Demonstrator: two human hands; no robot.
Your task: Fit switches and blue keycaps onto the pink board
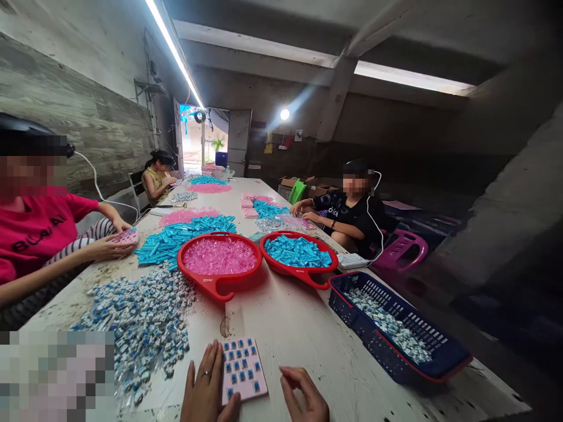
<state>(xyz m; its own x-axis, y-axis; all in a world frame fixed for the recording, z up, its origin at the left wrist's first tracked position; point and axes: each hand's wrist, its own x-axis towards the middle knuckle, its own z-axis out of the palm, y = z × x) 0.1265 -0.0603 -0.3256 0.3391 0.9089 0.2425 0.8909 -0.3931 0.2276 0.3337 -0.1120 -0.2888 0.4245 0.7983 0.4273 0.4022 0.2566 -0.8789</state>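
Observation:
My left hand (204,384), a ring on one finger, lies flat along the left edge of a pink board (260,366), its thumb at the near edge. Rows of small clear-and-blue square pieces (240,364) sit on the board, with gaps in the bottom row. To the board's right, my right hand (305,395) is held just off it, fingers loosely bent and thumb tip close to the index finger. I see nothing in that hand. Left of my left hand spreads a big pile of loose white-and-blue pieces (141,316).
Ahead stand a red basin (219,282) of pink clear bits and a red basin (303,273) of blue strips. A navy basket (373,340) holds more small pieces at right. Blue strips (185,234) lie heaped beyond. Co-workers sit along both sides; one hand (108,246) holds a pink board.

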